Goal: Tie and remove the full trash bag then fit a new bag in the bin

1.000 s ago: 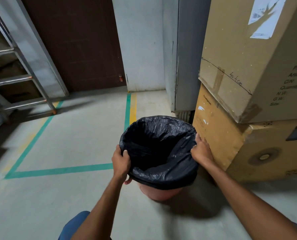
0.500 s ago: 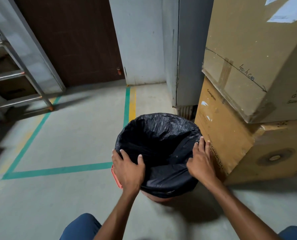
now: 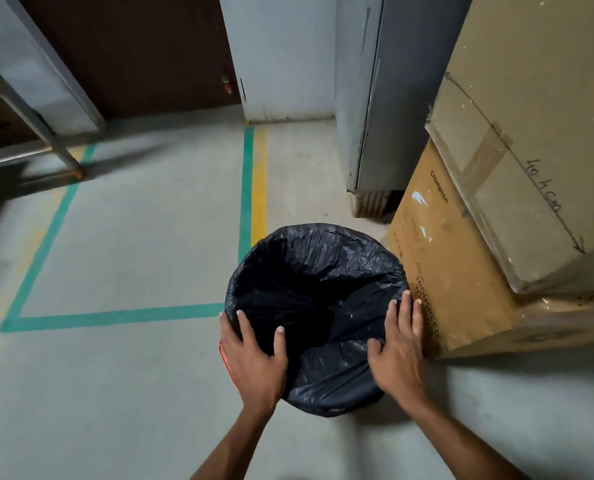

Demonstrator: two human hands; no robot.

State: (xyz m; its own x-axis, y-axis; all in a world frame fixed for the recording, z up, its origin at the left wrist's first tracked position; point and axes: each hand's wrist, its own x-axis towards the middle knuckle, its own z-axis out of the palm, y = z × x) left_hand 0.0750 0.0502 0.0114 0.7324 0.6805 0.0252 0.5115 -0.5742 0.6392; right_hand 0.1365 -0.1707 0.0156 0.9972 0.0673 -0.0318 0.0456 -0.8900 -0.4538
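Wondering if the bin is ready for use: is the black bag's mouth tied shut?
No, the black bag gapes open over the bin, left hand and right hand flat on its edge.

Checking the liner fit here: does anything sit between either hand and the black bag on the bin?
Nothing visible does. The left hand and right hand both lie directly on the black bag where it folds over the near rim of the bin. The cardboard box stands close beside the right hand, not between.

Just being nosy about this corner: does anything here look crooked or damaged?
The upper cardboard box sits askew on the lower box, their edges not lined up. The grey cabinet looks dented at its bottom corner.
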